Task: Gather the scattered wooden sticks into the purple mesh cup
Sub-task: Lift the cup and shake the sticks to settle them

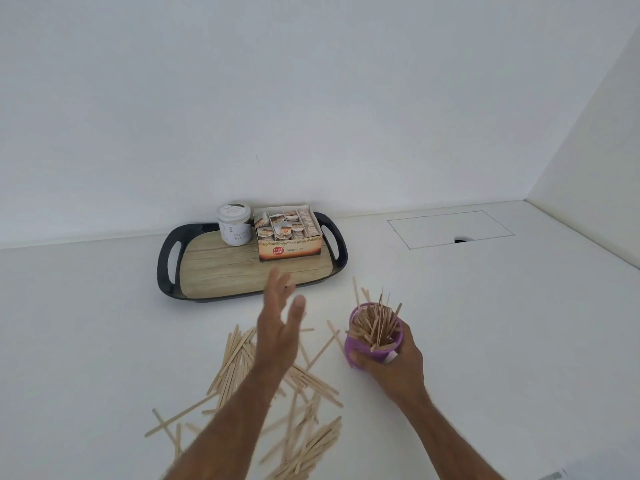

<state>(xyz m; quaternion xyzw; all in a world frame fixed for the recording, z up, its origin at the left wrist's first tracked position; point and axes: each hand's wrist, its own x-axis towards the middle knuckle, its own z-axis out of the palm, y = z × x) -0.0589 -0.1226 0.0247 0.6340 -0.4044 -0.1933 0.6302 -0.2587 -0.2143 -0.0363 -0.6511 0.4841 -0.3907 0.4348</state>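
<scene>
Right now the cup point(375, 342), crowded with upright sticks point(375, 325), sits in the right grip point(394, 367), whose fingers curl round its wall. Loose sticks point(304, 386) lie scattered on the bench point(485, 323) beside it, under the left grip point(278, 327), which hangs flat-fingered and holds nothing. Behind stands a tray point(214, 268) bearing a jar point(235, 223) and a tea box point(289, 237).

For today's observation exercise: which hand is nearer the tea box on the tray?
Left. The left hand hangs just before the tea box; the right hand is farther, gripping the purple cup.
</scene>
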